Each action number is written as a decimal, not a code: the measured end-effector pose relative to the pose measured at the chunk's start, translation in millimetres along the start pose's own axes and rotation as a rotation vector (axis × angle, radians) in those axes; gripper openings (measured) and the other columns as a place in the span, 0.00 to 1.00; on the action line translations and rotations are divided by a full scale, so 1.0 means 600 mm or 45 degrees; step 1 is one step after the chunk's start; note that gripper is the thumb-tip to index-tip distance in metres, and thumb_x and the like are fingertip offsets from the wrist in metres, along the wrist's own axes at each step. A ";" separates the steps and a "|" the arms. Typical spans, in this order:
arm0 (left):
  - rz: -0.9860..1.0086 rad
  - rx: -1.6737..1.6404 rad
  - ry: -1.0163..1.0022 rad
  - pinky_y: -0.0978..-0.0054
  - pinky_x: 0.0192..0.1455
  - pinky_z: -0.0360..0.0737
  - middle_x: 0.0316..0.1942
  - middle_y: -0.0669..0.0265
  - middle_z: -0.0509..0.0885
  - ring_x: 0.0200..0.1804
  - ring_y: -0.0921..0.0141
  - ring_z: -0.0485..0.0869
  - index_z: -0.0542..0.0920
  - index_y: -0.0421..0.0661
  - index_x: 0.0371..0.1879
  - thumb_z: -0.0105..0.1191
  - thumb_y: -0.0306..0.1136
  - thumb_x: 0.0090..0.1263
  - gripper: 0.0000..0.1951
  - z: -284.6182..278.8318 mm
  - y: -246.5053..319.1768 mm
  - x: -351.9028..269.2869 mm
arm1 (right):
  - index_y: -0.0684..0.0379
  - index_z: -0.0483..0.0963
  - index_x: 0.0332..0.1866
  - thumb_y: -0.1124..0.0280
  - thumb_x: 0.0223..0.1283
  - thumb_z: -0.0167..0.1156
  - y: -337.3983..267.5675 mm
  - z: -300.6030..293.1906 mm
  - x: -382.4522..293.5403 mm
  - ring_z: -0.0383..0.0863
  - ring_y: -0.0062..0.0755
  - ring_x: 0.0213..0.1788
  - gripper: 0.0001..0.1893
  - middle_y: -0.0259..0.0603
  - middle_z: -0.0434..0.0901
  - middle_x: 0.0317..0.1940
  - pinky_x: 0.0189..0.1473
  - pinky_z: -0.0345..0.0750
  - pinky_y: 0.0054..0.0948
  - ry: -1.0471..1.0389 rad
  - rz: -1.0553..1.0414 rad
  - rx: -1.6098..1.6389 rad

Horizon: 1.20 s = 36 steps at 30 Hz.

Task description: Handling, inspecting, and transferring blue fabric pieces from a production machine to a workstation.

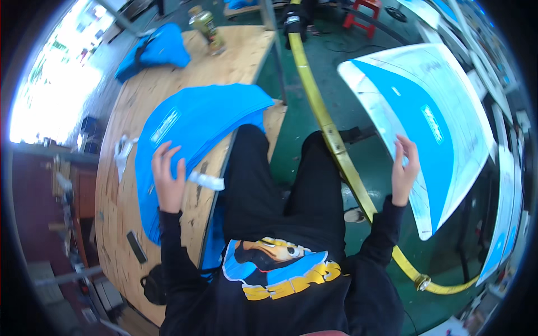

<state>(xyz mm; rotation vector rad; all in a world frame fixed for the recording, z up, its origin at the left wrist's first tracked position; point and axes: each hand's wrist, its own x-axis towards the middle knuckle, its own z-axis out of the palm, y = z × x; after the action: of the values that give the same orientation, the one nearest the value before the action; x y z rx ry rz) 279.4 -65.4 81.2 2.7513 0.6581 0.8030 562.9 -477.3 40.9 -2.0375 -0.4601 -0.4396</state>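
Note:
My left hand [169,180] is over the near edge of a stack of blue fabric panels [210,109], its fingers apart and nothing held. The stack lies on a wooden table [235,54], and its top panel bears a white printed logo. Just right of this hand is a small white strip [207,181], blurred. My right hand [405,172], also empty with fingers slightly spread, is at the left edge of a white board [466,96]. On that board lies a single blue curved panel [420,109] with a similar logo. Whether the right fingertips touch it, I cannot tell.
A yellow curved rail [313,90] runs between table and board, past my right knee. The table also holds a blue bundle [157,50], a bottle [208,31], white scrap [123,155] and a dark phone-like object [136,246]. More boards [502,201] stand at right; a red stool [363,17] is beyond.

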 end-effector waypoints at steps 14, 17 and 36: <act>0.995 -0.658 -0.300 0.63 0.60 0.73 0.54 0.56 0.77 0.58 0.56 0.74 0.76 0.41 0.54 0.53 0.30 0.66 0.17 0.516 0.428 0.374 | 0.64 0.76 0.50 0.74 0.62 0.58 0.129 -0.250 -0.180 0.75 0.48 0.51 0.12 0.46 0.75 0.48 0.53 0.72 0.38 0.345 0.583 -1.328; 1.017 -0.487 -0.193 0.62 0.59 0.74 0.54 0.56 0.77 0.56 0.55 0.75 0.76 0.40 0.53 0.53 0.30 0.66 0.17 0.571 0.455 0.389 | 0.64 0.76 0.49 0.78 0.61 0.57 0.130 -0.264 -0.162 0.74 0.47 0.49 0.12 0.45 0.75 0.44 0.52 0.72 0.38 0.486 0.583 -1.189; 0.802 -0.235 -0.163 0.60 0.49 0.72 0.38 0.58 0.81 0.46 0.55 0.77 0.79 0.45 0.40 0.57 0.29 0.62 0.09 0.578 0.515 0.403 | 0.63 0.68 0.41 0.76 0.64 0.55 0.149 -0.253 -0.132 0.75 0.48 0.41 0.05 0.45 0.75 0.36 0.43 0.72 0.40 0.543 0.640 -1.170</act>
<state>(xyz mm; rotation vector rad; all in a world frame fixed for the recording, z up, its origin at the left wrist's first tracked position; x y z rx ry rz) 763.8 -246.9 -0.8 2.8113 -0.3185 0.7332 519.9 -662.5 7.8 -2.6942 0.6285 -0.8414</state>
